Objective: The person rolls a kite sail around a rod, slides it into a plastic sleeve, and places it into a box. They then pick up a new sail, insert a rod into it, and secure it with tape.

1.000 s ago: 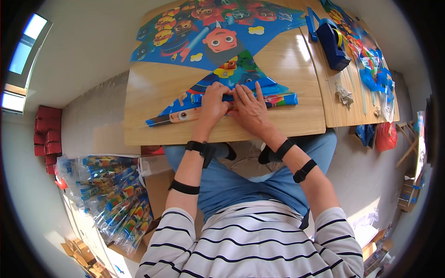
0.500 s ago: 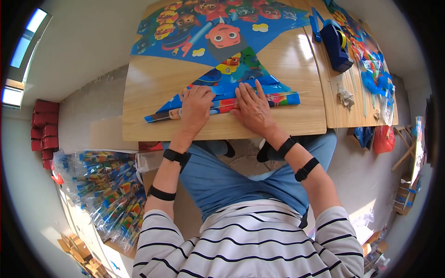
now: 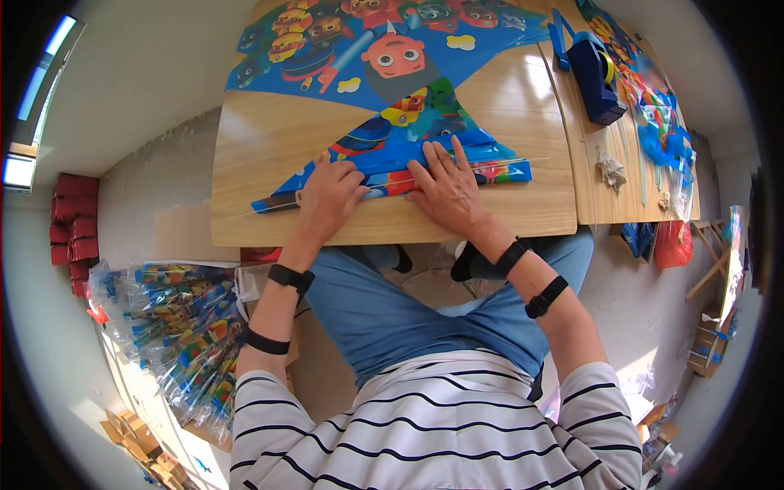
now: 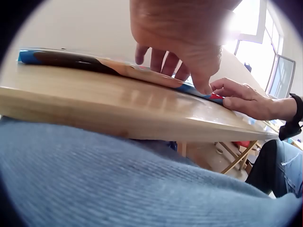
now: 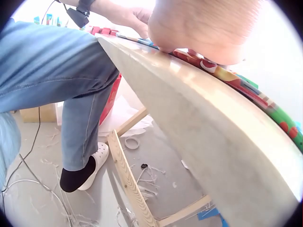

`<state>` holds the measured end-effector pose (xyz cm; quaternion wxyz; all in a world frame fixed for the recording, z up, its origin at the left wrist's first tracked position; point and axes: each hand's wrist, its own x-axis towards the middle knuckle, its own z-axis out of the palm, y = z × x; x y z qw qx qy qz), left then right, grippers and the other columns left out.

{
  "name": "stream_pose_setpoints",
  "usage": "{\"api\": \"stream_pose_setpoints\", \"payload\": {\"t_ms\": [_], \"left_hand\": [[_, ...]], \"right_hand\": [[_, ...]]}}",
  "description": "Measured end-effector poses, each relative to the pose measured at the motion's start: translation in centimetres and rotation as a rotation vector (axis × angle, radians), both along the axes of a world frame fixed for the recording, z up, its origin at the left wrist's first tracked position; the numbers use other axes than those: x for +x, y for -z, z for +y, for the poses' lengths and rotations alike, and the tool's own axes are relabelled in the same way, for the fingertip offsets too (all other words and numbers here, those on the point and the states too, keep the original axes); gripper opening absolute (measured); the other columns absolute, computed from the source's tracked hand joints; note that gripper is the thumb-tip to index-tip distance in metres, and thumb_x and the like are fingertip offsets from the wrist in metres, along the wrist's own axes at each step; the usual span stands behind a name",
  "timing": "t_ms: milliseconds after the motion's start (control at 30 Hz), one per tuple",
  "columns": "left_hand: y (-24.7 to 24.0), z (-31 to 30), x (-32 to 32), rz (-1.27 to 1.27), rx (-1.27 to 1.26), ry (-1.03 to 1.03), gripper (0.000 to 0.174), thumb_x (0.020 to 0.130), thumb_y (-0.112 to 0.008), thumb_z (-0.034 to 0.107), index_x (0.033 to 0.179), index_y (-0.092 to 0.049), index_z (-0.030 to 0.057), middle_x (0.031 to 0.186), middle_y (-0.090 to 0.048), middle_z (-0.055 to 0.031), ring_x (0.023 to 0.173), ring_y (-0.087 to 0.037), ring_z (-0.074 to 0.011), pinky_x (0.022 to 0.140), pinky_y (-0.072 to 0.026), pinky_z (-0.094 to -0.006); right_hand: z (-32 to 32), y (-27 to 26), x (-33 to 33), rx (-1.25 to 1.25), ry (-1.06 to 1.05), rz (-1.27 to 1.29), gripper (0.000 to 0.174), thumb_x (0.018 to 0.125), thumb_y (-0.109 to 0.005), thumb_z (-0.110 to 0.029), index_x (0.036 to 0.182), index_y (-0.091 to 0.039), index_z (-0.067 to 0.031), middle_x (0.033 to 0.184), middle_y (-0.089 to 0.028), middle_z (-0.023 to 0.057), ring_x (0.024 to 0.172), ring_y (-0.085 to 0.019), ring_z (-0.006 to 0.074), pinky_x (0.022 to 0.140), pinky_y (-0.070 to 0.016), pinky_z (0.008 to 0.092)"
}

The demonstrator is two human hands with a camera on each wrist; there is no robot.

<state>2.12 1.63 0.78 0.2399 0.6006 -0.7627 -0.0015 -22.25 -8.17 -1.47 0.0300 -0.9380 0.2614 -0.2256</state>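
A cartoon-printed sheet [image 3: 408,59] lies on the wooden table [image 3: 523,214], narrowing in the middle. Its near edge is a folded, rolled strip [image 3: 510,172]. A thin pale rod [image 3: 536,160] runs along this strip and sticks out past both ends. My left hand [image 3: 328,194] rests on the strip left of centre, its fingers over it and its thumb at the near side in the left wrist view. Spread fingers of my right hand [image 3: 447,186] press flat on the strip right of centre, the heel of the hand by the table edge in the right wrist view.
A blue tape dispenser [image 3: 596,82] stands at the right, near a crumpled scrap [image 3: 610,169] and more printed sheets [image 3: 633,69]. Clear bags of printed pieces [image 3: 175,335] lie at lower left. Red boxes [image 3: 73,229] are stacked by the wall. My legs [image 3: 367,302] are under the table edge.
My left hand has slid left along the strip, away from the right hand. The right hand has stayed almost in place, shifting slightly right, and still presses the strip.
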Motion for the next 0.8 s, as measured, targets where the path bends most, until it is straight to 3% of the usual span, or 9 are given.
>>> {"api": "stream_pose_setpoints", "payload": {"t_ms": [167, 400, 500, 600, 800], "left_hand": [[0.5, 0.6, 0.0, -0.117, -0.014, 0.038, 0.03, 0.081, -0.078, 0.023, 0.104, -0.069, 0.0072, 0.104, -0.064, -0.0106, 0.105, -0.063, -0.0283, 0.11, -0.0399, -0.0499], [0.3, 0.0, 0.6, -0.082, 0.065, 0.005, 0.025, 0.084, -0.075, 0.021, 0.104, -0.07, 0.0064, 0.108, -0.068, -0.0085, 0.108, -0.063, -0.0276, 0.112, -0.0389, -0.0505], [-0.3, -0.2, 0.6, -0.026, 0.089, -0.005, 0.02, 0.086, -0.073, 0.017, 0.102, -0.07, 0.0071, 0.106, -0.068, -0.0079, 0.107, -0.063, -0.0271, 0.113, -0.0358, -0.0516], [-1.2, -0.2, 0.5, 0.012, 0.095, -0.014, 0.016, 0.087, -0.072, 0.014, 0.101, -0.07, 0.0078, 0.102, -0.069, -0.0081, 0.105, -0.062, -0.0276, 0.115, -0.0329, -0.0534], [-0.1, -1.5, 2.0, 0.154, 0.181, -0.092, 0.013, 0.087, -0.069, 0.008, 0.1, -0.069, 0.0078, 0.093, -0.07, -0.0076, 0.096, -0.063, -0.0287, 0.116, -0.0297, -0.0554]], "right_hand": [[0.0, -0.3, 0.0, 0.018, 0.002, 0.014, 0.052, 0.084, -0.074, -0.036, 0.124, -0.062, -0.0049, 0.135, -0.055, 0.0286, 0.131, -0.05, 0.041, 0.121, -0.0213, 0.0599], [-0.3, 0.3, 0.5, -0.033, 0.053, -0.022, 0.039, 0.081, -0.075, -0.024, 0.115, -0.065, -0.0078, 0.13, -0.06, 0.024, 0.128, -0.055, 0.0365, 0.12, -0.0214, 0.0624], [-0.4, 0.6, 0.7, -0.005, 0.07, -0.076, 0.022, 0.087, -0.069, -0.02, 0.106, -0.063, -0.0092, 0.124, -0.063, 0.0247, 0.124, -0.058, 0.0368, 0.119, -0.0206, 0.0662], [-0.5, 0.4, 0.8, 0.018, 0.104, -0.098, 0.016, 0.087, -0.068, -0.019, 0.102, -0.066, -0.0119, 0.123, -0.065, 0.0201, 0.123, -0.059, 0.0329, 0.118, -0.0203, 0.0677], [-1.3, -1.2, 0.9, 0.108, 0.129, -0.169, 0.007, 0.085, -0.071, -0.02, 0.083, -0.073, -0.0128, 0.097, -0.069, 0.0046, 0.104, -0.065, 0.0279, 0.113, -0.0228, 0.073]]}}
